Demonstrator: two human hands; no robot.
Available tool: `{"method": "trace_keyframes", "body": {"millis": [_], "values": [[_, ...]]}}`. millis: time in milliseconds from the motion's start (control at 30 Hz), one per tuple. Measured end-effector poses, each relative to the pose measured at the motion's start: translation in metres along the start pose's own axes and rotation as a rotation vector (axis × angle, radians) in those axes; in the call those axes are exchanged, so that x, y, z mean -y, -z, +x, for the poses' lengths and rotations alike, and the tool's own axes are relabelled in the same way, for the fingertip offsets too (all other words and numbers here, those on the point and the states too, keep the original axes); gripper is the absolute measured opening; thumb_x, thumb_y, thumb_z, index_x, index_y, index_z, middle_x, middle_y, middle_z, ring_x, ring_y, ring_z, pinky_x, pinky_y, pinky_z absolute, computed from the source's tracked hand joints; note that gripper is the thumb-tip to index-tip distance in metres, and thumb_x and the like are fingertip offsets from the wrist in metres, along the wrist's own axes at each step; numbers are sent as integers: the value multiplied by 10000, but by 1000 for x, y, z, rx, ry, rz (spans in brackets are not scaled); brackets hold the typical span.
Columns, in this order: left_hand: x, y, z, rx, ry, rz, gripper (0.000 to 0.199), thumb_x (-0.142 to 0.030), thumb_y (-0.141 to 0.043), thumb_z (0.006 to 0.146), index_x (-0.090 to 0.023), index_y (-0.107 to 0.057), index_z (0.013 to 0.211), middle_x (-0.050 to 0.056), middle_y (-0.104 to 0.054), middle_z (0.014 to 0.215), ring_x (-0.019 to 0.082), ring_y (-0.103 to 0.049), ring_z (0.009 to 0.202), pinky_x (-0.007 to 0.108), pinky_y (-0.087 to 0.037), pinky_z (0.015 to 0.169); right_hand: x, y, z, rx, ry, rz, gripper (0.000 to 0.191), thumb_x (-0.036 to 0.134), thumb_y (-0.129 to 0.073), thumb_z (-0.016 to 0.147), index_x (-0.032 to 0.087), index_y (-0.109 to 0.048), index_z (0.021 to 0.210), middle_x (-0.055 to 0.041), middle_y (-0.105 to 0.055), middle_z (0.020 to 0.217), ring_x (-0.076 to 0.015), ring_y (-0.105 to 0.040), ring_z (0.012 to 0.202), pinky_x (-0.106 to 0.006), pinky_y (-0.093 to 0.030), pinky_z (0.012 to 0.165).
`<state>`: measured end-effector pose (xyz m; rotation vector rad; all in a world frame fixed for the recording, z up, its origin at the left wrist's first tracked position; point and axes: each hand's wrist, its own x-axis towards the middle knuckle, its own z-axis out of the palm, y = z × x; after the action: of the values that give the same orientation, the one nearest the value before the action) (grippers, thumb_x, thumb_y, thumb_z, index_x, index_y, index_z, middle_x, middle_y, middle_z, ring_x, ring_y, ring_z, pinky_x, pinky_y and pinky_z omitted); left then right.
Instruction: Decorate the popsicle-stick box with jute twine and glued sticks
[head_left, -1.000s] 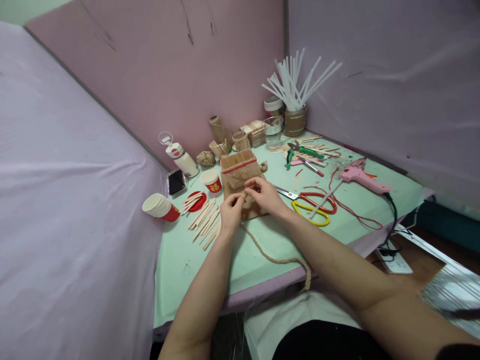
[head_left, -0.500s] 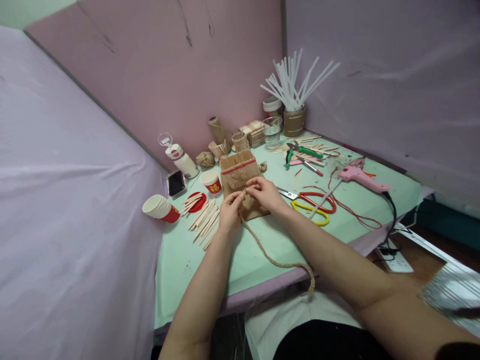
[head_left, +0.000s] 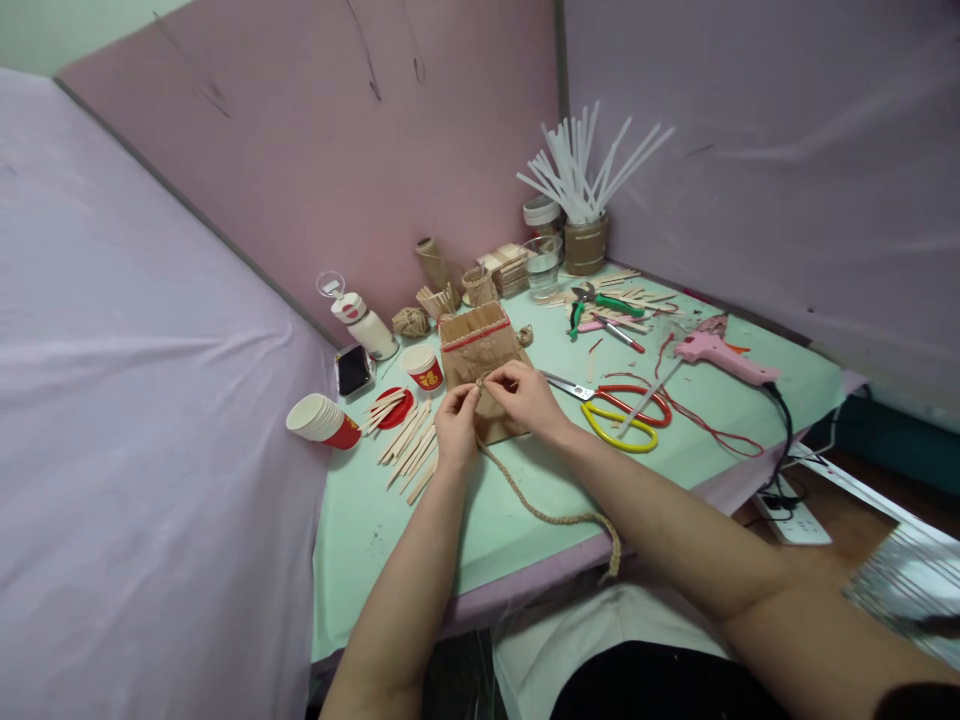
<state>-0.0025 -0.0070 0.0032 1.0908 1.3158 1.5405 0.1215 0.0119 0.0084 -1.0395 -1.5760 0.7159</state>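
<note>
while the rest lies loose around them, both hands meet at the middle of the surface (head_left: 375, 580). the left hand (head_left: 457, 425) has its grip closed to a small pinch on the braided cord (head_left: 547, 518); the right hand (head_left: 529, 395) pinches it just beside, fingertips nearly touching, probably to control a short stretch. the cord's tail runs to 5 o'clock and over the front edge, perhaps left slack so it won't tug. at 12 o'clock, just beyond the fingers, sits a brown box (head_left: 484, 343), open top upward; whether they touch it i can't tell. scissors (head_left: 583, 393) lie at 3 o'clock, handles toward the right arm, seemingly for easy reach; wooden sticks (head_left: 411, 440) lie at 8, outside the work.
</note>
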Motion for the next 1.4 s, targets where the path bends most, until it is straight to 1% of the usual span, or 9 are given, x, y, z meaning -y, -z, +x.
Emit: {"method": "trace_keyframes", "body": {"millis": [200, 567, 700, 833, 900, 967, 1200, 1300, 1400], "values": [[3, 2, -1, -16, -253, 205, 162, -321, -645, 726, -170, -669, 779, 27, -637, 788, 137, -552, 774, 245, -413, 736, -9, -3, 2, 29, -41, 48, 161, 316, -563, 782, 202, -677, 791, -27, -666, 821, -156, -597, 797, -275, -451, 717], [-6, -4, -7, -44, -141, 224, 141, -285, -655, 698, -151, -654, 743, 12, -628, 748, 120, -555, 725, 224, -420, 684, -15, -7, 3, 68, -71, 21, 107, 268, -566, 754, 181, -629, 747, -16, -647, 787, -132, -576, 729, -250, -435, 673], [-7, -2, -3, -23, 130, -136, 82, -207, -662, 674, -141, -622, 701, -18, -557, 652, 65, -483, 586, 166, -364, 520, -7, -6, 3, 68, -13, 28, 71, 213, -557, 752, 168, -604, 724, -12, -609, 758, -122, -553, 717, -238, -422, 655], [-12, 7, 5, 212, 633, -537, 52, -144, -615, 704, -117, -575, 685, -18, -494, 579, 41, -427, 491, 142, -333, 435, 3, -2, 2, 104, 104, 39, 66, 175, -537, 765, 164, -588, 725, -15, -570, 786, -114, -532, 728, -229, -412, 646], [-14, 10, 7, 270, 743, -608, 51, -127, -606, 713, -112, -566, 684, -13, -490, 572, 39, -424, 480, 138, -341, 426, 5, -1, 1, 113, 155, 49, 68, 170, -531, 775, 164, -591, 742, -16, -560, 803, -113, -526, 736, -229, -411, 653], [-14, 10, 7, 279, 714, -597, 54, -131, -623, 710, -108, -576, 698, -14, -487, 575, 34, -421, 482, 130, -326, 416, 4, 0, 1, 109, 163, 59, 77, 190, -531, 788, 166, -597, 756, -19, -559, 816, -114, -524, 741, -234, -414, 661], [-6, 1, -2, 34, 187, -202, 190, -234, -735, 627, -108, -647, 739, -22, -521, 604, 36, -438, 536, 137, -317, 452, -10, -2, 4, 117, 14, 66, 175, 353, -594, 778, 188, -650, 798, -27, -617, 822, -139, -550, 745, -265, -422, 678], [-9, 0, -2, 27, 233, -230, 167, -209, -730, 627, -107, -640, 722, -9, -543, 640, 42, -457, 562, 133, -321, 447, -9, -1, 4, 106, 3, 79, 147, 315, -567, 796, 196, -651, 778, -22, -622, 813, -141, -557, 753, -264, -419, 674], [-15, 3, 1, 129, 487, -440, 103, -149, -689, 656, -104, -603, 690, -19, -493, 591, 32, -428, 511, 120, -291, 400, -1, 0, 2, 123, 102, 101, 116, 263, -550, 802, 190, -631, 761, -18, -590, 810, -129, -546, 751, -256, -417, 671]]}}
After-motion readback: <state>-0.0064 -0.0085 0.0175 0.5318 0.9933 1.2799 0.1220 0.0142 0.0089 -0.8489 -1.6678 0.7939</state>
